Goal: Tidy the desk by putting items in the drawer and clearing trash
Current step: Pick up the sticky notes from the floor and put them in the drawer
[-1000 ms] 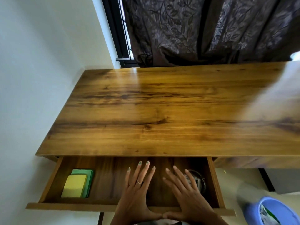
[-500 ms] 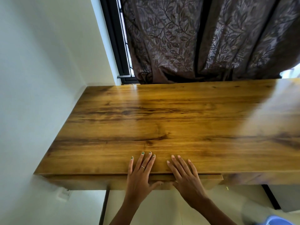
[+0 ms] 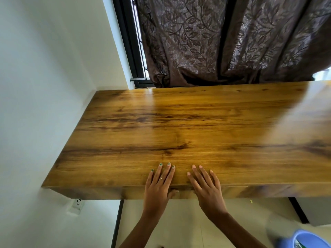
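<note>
Your left hand (image 3: 158, 187) and right hand (image 3: 206, 187) lie side by side on the front edge of the desk (image 3: 188, 133), fingers straight and spread flat on the wood, holding nothing. The left thumb hangs below the edge against the drawer (image 3: 180, 192), which sits pushed in flush under your palms; its contents are hidden. Beyond your fingertips the glossy wood-grain top runs back to a dark leaf-patterned curtain (image 3: 232, 42), with a black window frame (image 3: 128, 42) beyond and to the left of your left fingers. A white wall (image 3: 44, 86) borders the desk on the left, with a socket (image 3: 77, 204) low down below and left of your left hand. Down to the right of your right wrist, a blue bin (image 3: 304, 240) stands on the pale floor (image 3: 188, 226), partly cut off by the frame.
</note>
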### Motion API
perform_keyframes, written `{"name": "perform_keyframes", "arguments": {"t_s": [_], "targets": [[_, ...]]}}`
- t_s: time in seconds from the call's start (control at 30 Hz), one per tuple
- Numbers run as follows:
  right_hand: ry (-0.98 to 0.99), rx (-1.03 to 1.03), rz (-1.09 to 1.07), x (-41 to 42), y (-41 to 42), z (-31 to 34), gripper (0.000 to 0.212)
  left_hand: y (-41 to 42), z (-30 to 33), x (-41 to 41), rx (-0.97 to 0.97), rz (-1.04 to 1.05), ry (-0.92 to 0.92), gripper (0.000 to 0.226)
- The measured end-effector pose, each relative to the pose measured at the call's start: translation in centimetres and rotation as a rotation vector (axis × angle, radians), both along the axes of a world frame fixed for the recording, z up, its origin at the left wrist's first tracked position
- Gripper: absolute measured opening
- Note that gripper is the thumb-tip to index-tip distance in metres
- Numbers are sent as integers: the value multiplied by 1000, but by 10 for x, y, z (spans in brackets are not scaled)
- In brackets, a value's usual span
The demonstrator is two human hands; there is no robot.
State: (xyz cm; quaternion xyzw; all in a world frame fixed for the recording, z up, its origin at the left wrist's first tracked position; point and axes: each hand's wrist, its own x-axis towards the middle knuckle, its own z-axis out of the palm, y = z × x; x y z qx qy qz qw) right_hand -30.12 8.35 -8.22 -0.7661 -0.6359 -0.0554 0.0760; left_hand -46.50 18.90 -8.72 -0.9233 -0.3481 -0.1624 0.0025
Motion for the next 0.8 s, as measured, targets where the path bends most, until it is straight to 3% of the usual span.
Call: {"name": "perform_keyframes", "arguments": {"t_s": [0.47, 0.57, 0.67, 0.8], "targets": [[70, -118, -40, -7, -12, 14, 72, -18, 1, 4, -72, 73, -37, 70], [170, -108, -13, 0, -16, 19, 66, -26, 2, 10, -108, 114, -96, 71], [348, -107, 31, 9, -10, 28, 58, -27, 10, 20, -119, 122, -142, 59], [404, -155, 61, 27, -1, 43, 60, -13, 40, 46, -135, 44, -150, 55]]}}
